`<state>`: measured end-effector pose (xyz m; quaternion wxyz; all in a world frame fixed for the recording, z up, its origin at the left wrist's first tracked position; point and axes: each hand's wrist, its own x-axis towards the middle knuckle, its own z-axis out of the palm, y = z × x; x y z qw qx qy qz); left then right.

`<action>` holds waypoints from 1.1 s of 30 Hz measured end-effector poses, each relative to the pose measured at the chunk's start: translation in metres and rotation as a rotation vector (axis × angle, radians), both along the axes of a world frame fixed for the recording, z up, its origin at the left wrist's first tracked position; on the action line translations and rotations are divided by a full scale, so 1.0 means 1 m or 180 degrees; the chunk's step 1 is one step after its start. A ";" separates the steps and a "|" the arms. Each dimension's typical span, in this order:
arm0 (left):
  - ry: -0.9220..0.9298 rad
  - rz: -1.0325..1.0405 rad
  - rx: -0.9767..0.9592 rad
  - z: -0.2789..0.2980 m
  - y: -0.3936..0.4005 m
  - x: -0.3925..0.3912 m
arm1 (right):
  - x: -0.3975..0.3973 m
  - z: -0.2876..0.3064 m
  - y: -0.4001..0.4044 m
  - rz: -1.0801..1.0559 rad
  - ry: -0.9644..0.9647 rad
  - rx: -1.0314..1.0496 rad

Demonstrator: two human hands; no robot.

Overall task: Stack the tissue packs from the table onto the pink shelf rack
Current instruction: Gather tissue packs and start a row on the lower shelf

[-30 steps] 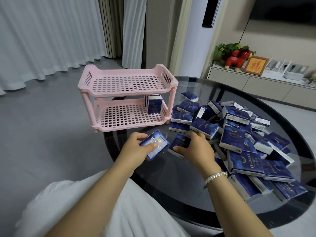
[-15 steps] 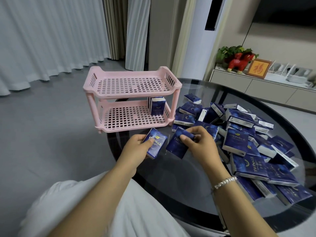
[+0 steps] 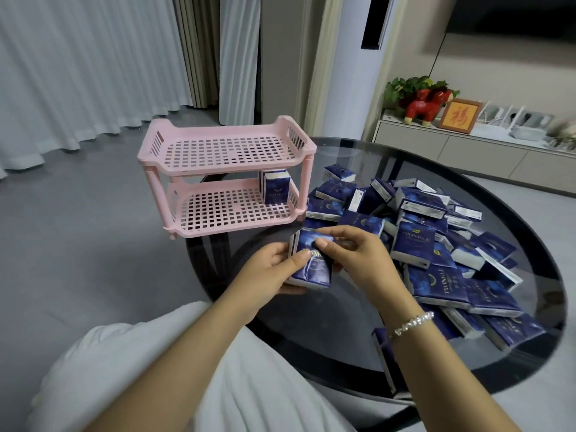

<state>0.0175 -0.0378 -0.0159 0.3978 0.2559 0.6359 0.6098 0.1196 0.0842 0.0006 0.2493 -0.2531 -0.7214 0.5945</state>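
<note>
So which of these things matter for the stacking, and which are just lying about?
Job:
- pink shelf rack
- packs standing on its lower tier
- packs held together by left hand and right hand
- loose pile of packs on glass table

Lying about:
- red horse figurine
- framed picture
- plant

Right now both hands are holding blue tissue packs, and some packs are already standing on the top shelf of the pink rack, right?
Not quite. The head view shows the packs standing on the rack's bottom shelf, at its right end; the top shelf holds nothing. The rest is right: the left hand and right hand hold blue packs together.
</note>
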 end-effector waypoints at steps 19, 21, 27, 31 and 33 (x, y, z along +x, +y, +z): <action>-0.0290 0.0183 -0.0242 -0.018 0.011 0.080 | 0.136 0.006 0.015 0.0987 -0.2312 0.2610; -0.0302 0.0253 -0.0266 -0.018 0.008 0.081 | 0.136 0.004 0.015 0.1194 -0.2499 0.2808; -0.0285 0.0513 -0.0211 -0.013 0.003 0.079 | 0.127 -0.003 0.013 0.1240 -0.2502 0.2870; -0.0178 0.0731 -0.0115 -0.011 -0.001 0.071 | 0.115 -0.008 0.011 0.1057 -0.2396 0.2986; -0.0095 0.0812 -0.0073 -0.009 -0.004 0.066 | 0.108 -0.010 0.009 0.0946 -0.2367 0.3107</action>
